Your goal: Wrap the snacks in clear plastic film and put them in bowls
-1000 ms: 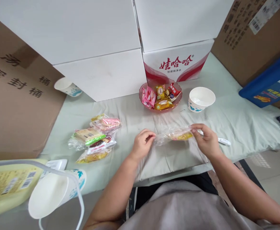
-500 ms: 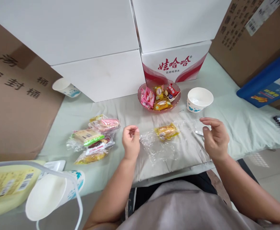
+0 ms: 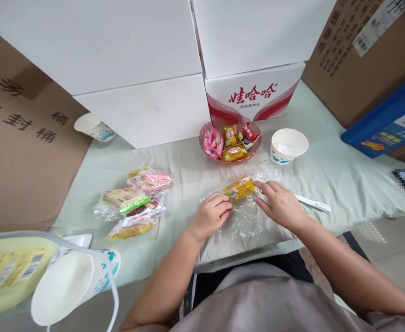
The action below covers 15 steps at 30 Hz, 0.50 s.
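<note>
A snack in a shiny yellow wrapper (image 3: pixel 240 188) lies on a crumpled sheet of clear plastic film (image 3: pixel 246 223) at the middle of the cloth-covered surface. At its left end, my left hand (image 3: pixel 211 216) has its fingers curled down over the film, and its fingertips are partly hidden. My right hand (image 3: pixel 281 206) reaches the snack's right end; its fingers are stretched out and touch the wrapper and film, with the thumb held apart. A white plastic-handled tool (image 3: pixel 313 203) lies just right of that hand, its left part hidden.
A pink glass bowl (image 3: pixel 207 154) of wrapped snacks and a paper cup (image 3: pixel 288 145) stand behind. Several packaged snacks (image 3: pixel 133 200) are piled at left. Another paper cup (image 3: pixel 64 286) lies tipped near a yellow jug (image 3: pixel 8 272). White boxes (image 3: pixel 254 94) form the back.
Both hands have moved inward to the yellow-wrapped snack, the right one leftward and the left one rightward. Film at the snack's right end is now bunched up. The white tool shows more fully.
</note>
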Tool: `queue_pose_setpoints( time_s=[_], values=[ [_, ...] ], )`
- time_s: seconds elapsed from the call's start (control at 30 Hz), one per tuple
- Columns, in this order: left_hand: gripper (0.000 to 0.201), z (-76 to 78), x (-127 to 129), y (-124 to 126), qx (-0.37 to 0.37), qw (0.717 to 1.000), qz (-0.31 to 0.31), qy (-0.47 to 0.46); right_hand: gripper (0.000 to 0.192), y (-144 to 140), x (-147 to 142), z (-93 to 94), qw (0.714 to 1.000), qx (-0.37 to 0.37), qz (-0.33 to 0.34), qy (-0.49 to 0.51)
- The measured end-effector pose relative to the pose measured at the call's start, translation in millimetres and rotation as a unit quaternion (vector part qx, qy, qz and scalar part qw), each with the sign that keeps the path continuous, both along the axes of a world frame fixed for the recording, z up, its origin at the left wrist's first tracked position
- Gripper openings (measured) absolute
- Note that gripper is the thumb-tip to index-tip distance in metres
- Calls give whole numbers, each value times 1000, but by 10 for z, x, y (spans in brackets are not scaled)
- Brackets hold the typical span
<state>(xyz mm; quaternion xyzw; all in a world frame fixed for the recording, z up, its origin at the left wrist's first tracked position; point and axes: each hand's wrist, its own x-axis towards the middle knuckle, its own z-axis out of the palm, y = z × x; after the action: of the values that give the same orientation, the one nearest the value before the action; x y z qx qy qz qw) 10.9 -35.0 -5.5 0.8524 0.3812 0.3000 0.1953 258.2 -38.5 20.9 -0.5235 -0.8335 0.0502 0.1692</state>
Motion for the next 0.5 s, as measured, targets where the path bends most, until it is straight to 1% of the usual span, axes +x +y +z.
queue_pose_setpoints(
  time_s=[0.03,0.07,0.13,0.2,0.27,0.33,0.4,0.43,0.5],
  values=[
    [11,-29,-1,12,5,1000,22,20,37,38,-36,3,999,13,28,12],
    [17,-56,-6,21,4,998,42,37,36,80,-77,-4,998,20,54,19],
    [48,-97,-24,29,-15,996,67,62,40,169,-165,-51,996,14,92,18],
    [77,-120,-42,31,-43,994,69,76,48,256,-229,-122,993,-5,115,7],
    [92,-125,-60,31,-72,991,64,91,49,321,-237,-169,991,-27,129,9],
    [99,-121,-77,35,-93,988,67,108,43,344,-180,-149,989,-45,135,46],
    [100,-112,-88,38,-105,985,71,121,40,322,-81,-48,983,-44,130,119],
    [98,-107,-90,39,-109,984,68,126,40,304,-30,29,979,-27,119,161],
    [91,-96,-84,36,-117,983,52,131,45,293,42,211,970,42,70,231]
  ],
)
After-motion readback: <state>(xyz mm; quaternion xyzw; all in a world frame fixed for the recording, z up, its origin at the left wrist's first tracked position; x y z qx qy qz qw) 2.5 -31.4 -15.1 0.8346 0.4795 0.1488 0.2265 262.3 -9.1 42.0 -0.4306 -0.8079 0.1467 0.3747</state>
